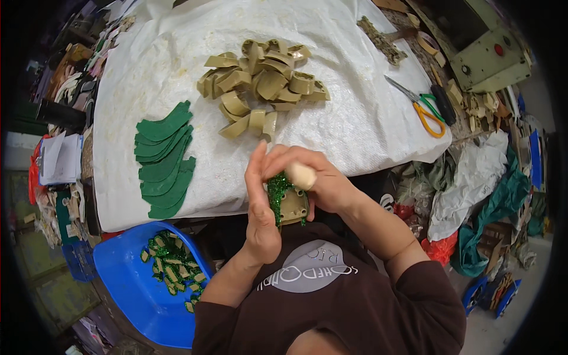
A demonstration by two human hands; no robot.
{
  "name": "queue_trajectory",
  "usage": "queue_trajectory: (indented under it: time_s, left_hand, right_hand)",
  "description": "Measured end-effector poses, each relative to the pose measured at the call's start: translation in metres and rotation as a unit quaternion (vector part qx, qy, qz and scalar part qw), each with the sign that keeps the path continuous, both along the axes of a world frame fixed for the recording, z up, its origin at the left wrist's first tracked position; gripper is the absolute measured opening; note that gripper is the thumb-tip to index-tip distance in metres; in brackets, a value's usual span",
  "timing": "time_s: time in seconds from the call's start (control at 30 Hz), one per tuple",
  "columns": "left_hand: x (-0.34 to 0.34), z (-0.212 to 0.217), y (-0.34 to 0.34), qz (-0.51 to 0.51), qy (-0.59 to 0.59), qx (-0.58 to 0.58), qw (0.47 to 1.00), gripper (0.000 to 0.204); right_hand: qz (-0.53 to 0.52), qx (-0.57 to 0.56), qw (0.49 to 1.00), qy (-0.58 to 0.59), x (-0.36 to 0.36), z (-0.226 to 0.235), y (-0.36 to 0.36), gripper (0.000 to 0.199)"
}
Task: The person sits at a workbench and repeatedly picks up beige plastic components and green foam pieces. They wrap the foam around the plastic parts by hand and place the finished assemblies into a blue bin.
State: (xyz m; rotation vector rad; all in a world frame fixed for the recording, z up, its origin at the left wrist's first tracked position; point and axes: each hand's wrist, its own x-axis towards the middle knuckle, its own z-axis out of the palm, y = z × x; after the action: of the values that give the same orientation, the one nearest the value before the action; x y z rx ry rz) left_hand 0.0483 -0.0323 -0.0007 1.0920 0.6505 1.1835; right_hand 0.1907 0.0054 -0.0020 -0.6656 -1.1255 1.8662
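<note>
Just above my lap, both hands close round a beige block like a shoe heel [293,207], partly wrapped in green glitter covering [276,192]. My left hand [261,219] presses along its left side with the fingers pointing up. Curled over the top and right side is my right hand [325,180]. A blurred cream-coloured cap or wrap [302,176] shows at its thumb. Beyond my hands lies a heap of bare beige heels [266,83]. Curved dark green pieces [165,160] overlap in a fanned stack to the left.
A white woven sheet [349,124] covers the table. At my lower left, a blue basin [139,307] holds several glitter-green wrapped heels [176,263]. Orange-and-green-handled scissors [429,118] lie at the right edge, near a green machine box [491,59]. Bags [467,183] crowd the right side.
</note>
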Motion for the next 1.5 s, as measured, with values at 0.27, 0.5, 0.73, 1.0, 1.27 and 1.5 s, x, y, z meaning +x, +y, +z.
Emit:
queue_trajectory:
  time_s: [0.27,0.5,0.73,1.0,1.27,1.5]
  left_hand:
    - [0.007,-0.012,-0.003,0.100,0.115,0.072,0.986,0.073]
    - [0.004,-0.011,0.004,0.179,0.067,0.013,0.982,0.050]
    - [0.001,-0.018,0.000,0.162,0.130,0.052,0.977,0.044]
    - [-0.005,0.008,0.003,0.078,0.050,-0.058,0.994,0.086]
    - [-0.027,-0.009,0.012,0.099,0.366,0.217,0.899,0.084]
    - [-0.033,0.018,0.015,0.118,0.370,0.213,0.896,0.057]
  right_hand:
    - [-0.057,0.215,0.974,-0.044,-0.010,-0.018,-0.011,0.025]
    - [-0.104,0.119,0.987,0.018,-0.022,-0.016,-0.034,0.042]
    - [-0.218,0.320,0.915,-0.111,-0.029,-0.021,-0.028,0.036]
    - [-0.199,0.251,0.915,-0.246,-0.011,-0.003,-0.014,0.046]
    - [-0.135,0.324,0.898,-0.265,0.011,0.009,-0.005,0.036]
    - [-0.092,0.034,0.995,-0.015,0.004,-0.010,-0.002,0.029]
